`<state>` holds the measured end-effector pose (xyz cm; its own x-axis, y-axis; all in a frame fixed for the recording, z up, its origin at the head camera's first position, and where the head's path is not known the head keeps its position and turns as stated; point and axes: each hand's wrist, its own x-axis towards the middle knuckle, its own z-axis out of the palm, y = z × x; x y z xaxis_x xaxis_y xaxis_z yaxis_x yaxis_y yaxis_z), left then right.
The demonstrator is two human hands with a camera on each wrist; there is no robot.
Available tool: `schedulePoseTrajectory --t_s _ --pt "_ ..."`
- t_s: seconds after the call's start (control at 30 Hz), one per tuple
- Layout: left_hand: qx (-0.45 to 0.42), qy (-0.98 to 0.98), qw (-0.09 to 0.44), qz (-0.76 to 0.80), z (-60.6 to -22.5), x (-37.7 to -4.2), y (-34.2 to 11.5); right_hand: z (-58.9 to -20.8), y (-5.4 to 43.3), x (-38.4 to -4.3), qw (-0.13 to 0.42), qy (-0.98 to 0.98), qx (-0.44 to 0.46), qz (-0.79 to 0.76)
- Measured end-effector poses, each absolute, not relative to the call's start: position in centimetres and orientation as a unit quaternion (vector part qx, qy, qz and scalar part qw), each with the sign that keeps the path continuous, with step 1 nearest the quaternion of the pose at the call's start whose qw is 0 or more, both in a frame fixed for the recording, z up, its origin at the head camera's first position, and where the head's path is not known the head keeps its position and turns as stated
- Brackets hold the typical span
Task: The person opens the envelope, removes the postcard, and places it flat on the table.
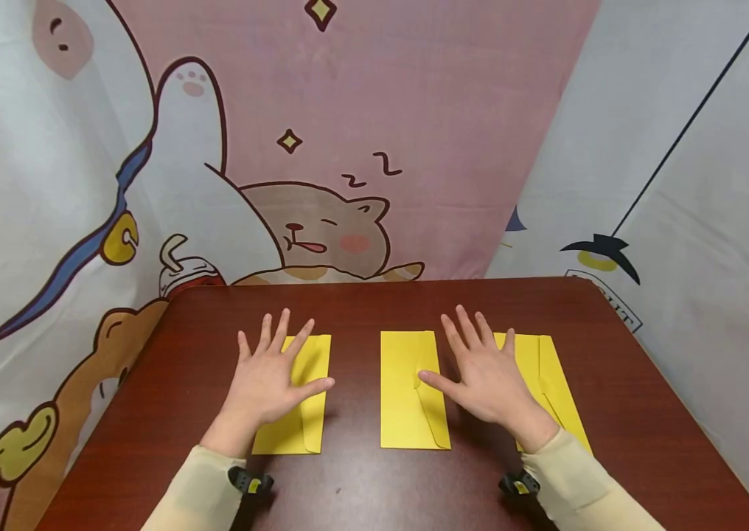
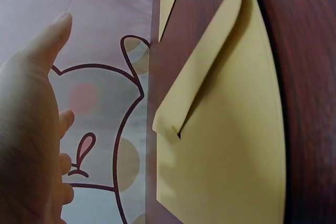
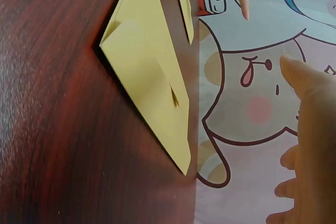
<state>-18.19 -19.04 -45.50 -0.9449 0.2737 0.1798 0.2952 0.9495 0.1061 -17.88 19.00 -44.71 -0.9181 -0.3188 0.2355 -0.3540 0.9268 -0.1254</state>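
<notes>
Three yellow envelopes lie apart in a row on the brown table, flaps facing up. My left hand [image 1: 265, 383], fingers spread, hovers over the left envelope [image 1: 295, 431] and hides part of it. My right hand [image 1: 490, 380] is also spread wide; it overlaps the right envelope [image 1: 547, 369], while its thumb reaches across the edge of the middle envelope [image 1: 408, 398] in the head view. Neither hand holds anything. In the left wrist view the near envelope [image 2: 231, 129] shows its long flap, below the raised hand. The right wrist view shows an envelope [image 3: 147, 72] with a slightly lifted flap.
The dark wooden table [image 1: 348, 487] has rounded far corners. Behind it hangs a cartoon-printed cloth [image 1: 447, 147]. Each wrist wears a small strapped device, such as the left one [image 1: 251, 481], below a pale sleeve.
</notes>
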Motion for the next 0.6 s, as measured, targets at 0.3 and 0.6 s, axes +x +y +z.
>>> schedulePoseTrajectory --t_s 0.3,0.6 --pt "-0.143 -0.984 0.082 -0.064 -46.1 -18.2 -20.3 -44.6 17.8 -17.7 0.104 -0.974 0.179 0.090" --pt "-0.151 -0.983 0.065 -0.075 -46.2 -18.4 -21.9 -44.5 15.5 -17.5 0.105 -0.970 0.188 0.111"
